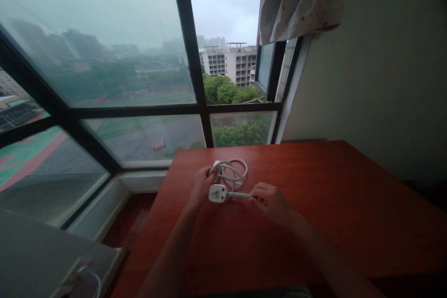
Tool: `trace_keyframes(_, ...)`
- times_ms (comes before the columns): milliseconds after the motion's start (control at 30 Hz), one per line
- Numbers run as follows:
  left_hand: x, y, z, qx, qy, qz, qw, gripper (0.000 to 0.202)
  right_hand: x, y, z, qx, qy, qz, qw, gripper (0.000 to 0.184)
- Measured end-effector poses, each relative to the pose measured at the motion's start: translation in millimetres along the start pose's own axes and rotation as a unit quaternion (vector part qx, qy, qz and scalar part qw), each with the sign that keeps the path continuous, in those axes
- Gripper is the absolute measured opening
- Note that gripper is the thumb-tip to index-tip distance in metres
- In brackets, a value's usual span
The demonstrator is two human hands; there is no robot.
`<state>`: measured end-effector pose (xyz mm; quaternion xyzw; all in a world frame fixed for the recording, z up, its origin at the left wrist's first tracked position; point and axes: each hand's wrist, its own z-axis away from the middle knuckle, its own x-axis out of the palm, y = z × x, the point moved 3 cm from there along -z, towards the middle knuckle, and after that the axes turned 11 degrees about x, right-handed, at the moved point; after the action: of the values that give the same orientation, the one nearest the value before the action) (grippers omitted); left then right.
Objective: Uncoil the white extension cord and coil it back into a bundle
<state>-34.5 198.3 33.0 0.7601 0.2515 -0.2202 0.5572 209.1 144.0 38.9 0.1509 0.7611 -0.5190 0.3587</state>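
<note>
A white power cord (240, 167) lies in loose loops on the reddish-brown table (314, 242). Its plug (217, 193), a boxy white head, faces up toward me just in front of the loops. My left hand (202, 186) is closed at the left side of the coil, fingers on the cord beside a small white piece (217, 164) partly hidden behind them. To the right of the plug, my right hand (270, 200) pinches the end of a straight pale length running from the plug. The fingertips of both hands are partly out of sight.
Dark-framed windows (139, 111) stand along the far and left sides, with one pane open at the right. A spotted curtain (303, 4) hangs above the table's far edge. At lower left, a white cable (94, 279) comes off a low wall.
</note>
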Motion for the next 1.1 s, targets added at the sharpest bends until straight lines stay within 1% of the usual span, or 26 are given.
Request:
trace_keyframes(100, -2.4, 2.5, -0.9, -0.017, 0.002, -0.046, 0.999, 0.034, 3.6, -3.3, 3.0, 0.026, 0.027, 0.034, 0.999, 0.042)
trace_keyframes(233, -5.1, 6.2, -0.4, -0.048, 0.002, -0.109, 0.993, 0.040, 5.4, -6.1, 2.0, 0.069, 0.100, 0.073, 0.990, 0.044)
trace_keyframes(267, -4.8, 8.2, 0.0, -0.051, -0.002, -0.129, 0.990, 0.041, 6.7, -7.8, 0.9, 0.077, 0.109, 0.087, 0.987, 0.044)
trace_keyframes(400, 0.2, 21.2, 3.4, -0.022, -0.007, -0.217, 0.976, 0.040, 14.8, -20.4, -6.5, 0.099, 0.106, 0.140, 0.979, 0.040)
trace_keyframes(467, 2.1, 26.8, 5.7, -0.006, -0.002, -0.247, 0.969, 0.042, 16.3, -27.3, -9.7, 0.114, 0.123, 0.146, 0.975, 0.040)
trace_keyframes(600, -0.2, 28.8, 9.0, -0.007, 0.002, -0.267, 0.964, 0.047, 14.3, -32.3, -12.0, 0.132, 0.160, 0.145, 0.967, 0.041)
trace_keyframes(667, -1.8, 28.3, 10.2, -0.009, 0.001, -0.267, 0.964, 0.048, 13.4, -30.9, -12.8, 0.143, 0.162, 0.169, 0.962, 0.040)
trace_keyframes(767, 1.0, 30.8, 12.6, -0.002, -0.013, -0.278, 0.961, 0.048, 15.9, -33.2, -17.2, 0.148, 0.136, 0.218, 0.955, 0.038)
trace_keyframes(833, 5.4, 34.6, 14.5, 0.004, -0.019, -0.296, 0.955, 0.046, 18.3, -40.0, -21.8, 0.161, 0.126, 0.237, 0.950, 0.038)
trace_keyframes(933, 10.9, 40.2, 17.5, 0.001, -0.022, -0.326, 0.945, 0.042, 19.7, -54.8, -28.6, 0.193, 0.136, 0.247, 0.940, 0.033)
trace_keyframes(1000, 12.6, 43.4, 19.4, 0.003, -0.030, -0.336, 0.941, 0.041, 20.3, -63.2, -32.8, 0.197, 0.141, 0.247, 0.938, 0.029)
trace_keyframes(1100, 13.4, 48.9, 23.0, 0.011, -0.048, -0.340, 0.939, 0.039, 23.3, -66.3, -38.9, 0.207, 0.131, 0.260, 0.934, 0.028)
